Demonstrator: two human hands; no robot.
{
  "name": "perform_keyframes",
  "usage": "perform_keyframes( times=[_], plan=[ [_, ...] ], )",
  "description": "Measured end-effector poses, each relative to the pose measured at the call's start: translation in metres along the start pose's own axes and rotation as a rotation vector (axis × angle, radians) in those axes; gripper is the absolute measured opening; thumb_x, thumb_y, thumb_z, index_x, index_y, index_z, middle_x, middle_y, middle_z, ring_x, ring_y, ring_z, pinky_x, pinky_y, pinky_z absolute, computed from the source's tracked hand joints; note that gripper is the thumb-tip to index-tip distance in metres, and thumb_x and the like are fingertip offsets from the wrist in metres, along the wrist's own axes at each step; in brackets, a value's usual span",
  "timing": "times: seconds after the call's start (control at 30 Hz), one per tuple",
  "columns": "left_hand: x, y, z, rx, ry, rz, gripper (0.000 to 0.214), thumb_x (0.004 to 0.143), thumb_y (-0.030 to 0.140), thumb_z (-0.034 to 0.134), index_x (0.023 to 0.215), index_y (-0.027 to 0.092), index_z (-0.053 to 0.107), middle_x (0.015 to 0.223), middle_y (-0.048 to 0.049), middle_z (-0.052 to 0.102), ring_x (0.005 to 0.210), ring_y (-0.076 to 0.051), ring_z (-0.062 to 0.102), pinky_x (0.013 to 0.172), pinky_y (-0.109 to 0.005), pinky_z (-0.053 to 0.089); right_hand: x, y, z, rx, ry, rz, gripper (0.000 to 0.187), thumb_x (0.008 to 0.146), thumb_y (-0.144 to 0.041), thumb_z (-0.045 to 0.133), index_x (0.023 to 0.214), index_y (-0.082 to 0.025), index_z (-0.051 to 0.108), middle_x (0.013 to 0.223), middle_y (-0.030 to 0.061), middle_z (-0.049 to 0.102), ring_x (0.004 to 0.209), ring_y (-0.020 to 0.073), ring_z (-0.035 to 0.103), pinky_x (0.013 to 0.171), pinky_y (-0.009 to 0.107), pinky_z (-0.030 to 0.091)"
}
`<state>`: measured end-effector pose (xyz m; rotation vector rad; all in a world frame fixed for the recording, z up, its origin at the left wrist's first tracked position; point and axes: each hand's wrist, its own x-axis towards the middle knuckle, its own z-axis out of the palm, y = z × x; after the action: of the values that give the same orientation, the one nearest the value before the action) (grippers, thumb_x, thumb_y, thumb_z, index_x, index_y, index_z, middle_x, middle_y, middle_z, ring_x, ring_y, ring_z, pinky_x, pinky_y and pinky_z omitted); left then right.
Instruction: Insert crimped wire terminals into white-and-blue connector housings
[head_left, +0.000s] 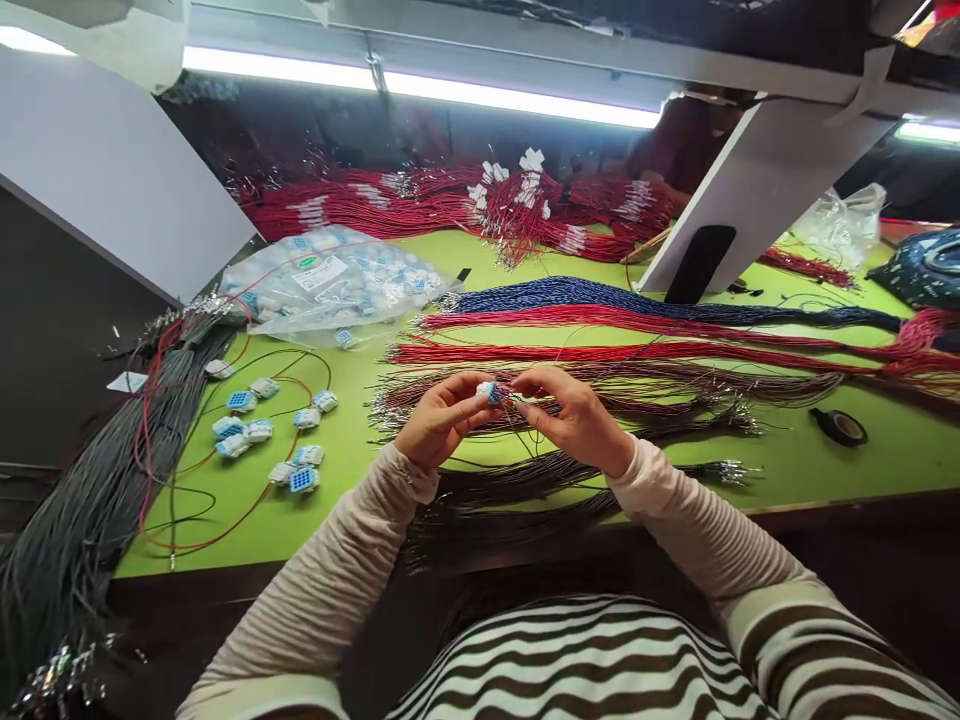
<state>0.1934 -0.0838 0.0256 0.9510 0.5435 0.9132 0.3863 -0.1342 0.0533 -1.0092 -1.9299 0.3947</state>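
A small blue-and-white wire connector [489,391] is pinched between the thumb and fingers of my left hand [446,415]. Thin wires run out of its right side toward my right hand [574,415], whose thumb and fingertips are closed on them close to the connector. The exact wire in that pinch is too small to make out. Below and behind both hands lie bundles of brown wires [660,385] with bare metal terminals. Several loose connectors [304,480] of the same kind rest on the green table [247,525] to the left.
A clear plastic bag [337,280] of connectors lies behind my left hand. Red wires [525,353] and blue wires [570,295] stretch rightward. Grey wires [97,470] hang over the left edge. A roll of black tape [840,427] sits at right, near a slanted white panel [750,190].
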Motion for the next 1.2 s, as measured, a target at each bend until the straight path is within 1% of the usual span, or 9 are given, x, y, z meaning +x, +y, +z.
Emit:
perform_keyframes(
  times=[0.2,0.43,0.57,0.7,0.83,0.97,1.07,1.13,1.2],
  plan=[
    [0.001,-0.002,0.001,0.009,-0.004,-0.006,0.027,0.070,0.020,0.078,0.095,0.015,0.069,0.093,-0.0044,0.069,0.083,-0.014,0.065,0.076,-0.025,0.056,-0.003,0.005,0.003,0.032,0.008,0.015,0.009,0.088,-0.023,0.056,0.092,-0.017,0.060,0.095,0.0063,0.064,0.094,0.0159,0.059,0.088,0.032,0.048],
    [0.000,-0.004,0.004,0.021,0.027,-0.026,0.028,0.067,0.020,0.080,0.094,0.016,0.071,0.092,-0.0049,0.070,0.085,-0.015,0.066,0.074,-0.024,0.057,-0.008,0.005,0.006,0.064,-0.037,0.188,0.010,0.084,-0.024,0.058,0.092,-0.017,0.058,0.086,0.0023,0.065,0.078,0.0117,0.061,0.074,0.025,0.049],
    [0.001,-0.006,0.005,0.062,0.024,-0.034,0.032,0.067,0.024,0.080,0.096,0.017,0.071,0.088,-0.0048,0.071,0.083,-0.015,0.066,0.074,-0.025,0.057,-0.010,0.006,0.013,0.073,-0.005,0.249,0.017,0.078,-0.015,0.058,0.093,-0.017,0.053,0.084,0.0005,0.061,0.077,0.0114,0.059,0.074,0.024,0.049],
    [-0.001,-0.011,0.003,0.288,-0.033,-0.039,0.051,0.071,0.028,0.077,0.119,0.023,0.061,0.104,-0.0055,0.069,0.089,-0.018,0.067,0.083,-0.033,0.056,-0.021,0.011,0.008,0.095,0.147,0.288,0.039,0.075,-0.008,0.053,0.112,-0.018,0.051,0.083,-0.0009,0.058,0.076,0.0098,0.057,0.074,0.023,0.048],
    [0.000,-0.016,-0.005,0.663,-0.141,-0.014,0.052,0.073,0.038,0.074,0.120,0.020,0.060,0.114,-0.0091,0.067,0.104,-0.024,0.063,0.096,-0.042,0.050,-0.055,0.020,-0.033,-0.028,0.421,0.332,0.047,0.078,-0.015,0.055,0.125,-0.019,0.050,0.092,0.0021,0.058,0.081,0.0106,0.056,0.080,0.024,0.047],
    [0.004,-0.019,-0.009,0.917,-0.363,-0.099,0.051,0.071,0.048,0.072,0.111,0.018,0.065,0.119,-0.0101,0.066,0.112,-0.029,0.059,0.102,-0.045,0.044,-0.119,0.037,-0.092,-0.098,0.647,0.480,0.047,0.077,-0.024,0.060,0.124,-0.018,0.053,0.094,0.0028,0.059,0.076,0.0105,0.054,0.075,0.025,0.046],
    [0.006,-0.019,-0.010,1.020,-0.407,-0.087,0.054,0.072,0.052,0.069,0.115,0.020,0.064,0.123,-0.0083,0.064,0.118,-0.029,0.056,0.106,-0.043,0.041,-0.170,0.058,-0.129,-0.057,0.793,0.580,0.046,0.076,-0.030,0.063,0.119,-0.017,0.052,0.090,0.0015,0.060,0.073,0.0099,0.053,0.072,0.024,0.045],
    [0.007,-0.018,-0.012,1.079,-0.413,-0.093,0.056,0.071,0.056,0.067,0.116,0.022,0.064,0.124,-0.0071,0.064,0.119,-0.030,0.055,0.108,-0.043,0.039,-0.198,0.071,-0.146,-0.113,0.830,0.638,0.044,0.076,-0.033,0.062,0.114,-0.013,0.052,0.092,0.0033,0.060,0.076,0.0108,0.053,0.074,0.026,0.046],
    [0.005,-0.019,-0.016,1.142,-0.425,-0.101,0.058,0.070,0.060,0.065,0.117,0.027,0.065,0.126,-0.0044,0.063,0.120,-0.031,0.054,0.109,-0.044,0.037,-0.218,0.076,-0.155,-0.241,0.757,0.699,0.041,0.078,-0.031,0.059,0.113,-0.011,0.051,0.094,0.0057,0.060,0.080,0.0118,0.054,0.078,0.027,0.046]
  ],
)
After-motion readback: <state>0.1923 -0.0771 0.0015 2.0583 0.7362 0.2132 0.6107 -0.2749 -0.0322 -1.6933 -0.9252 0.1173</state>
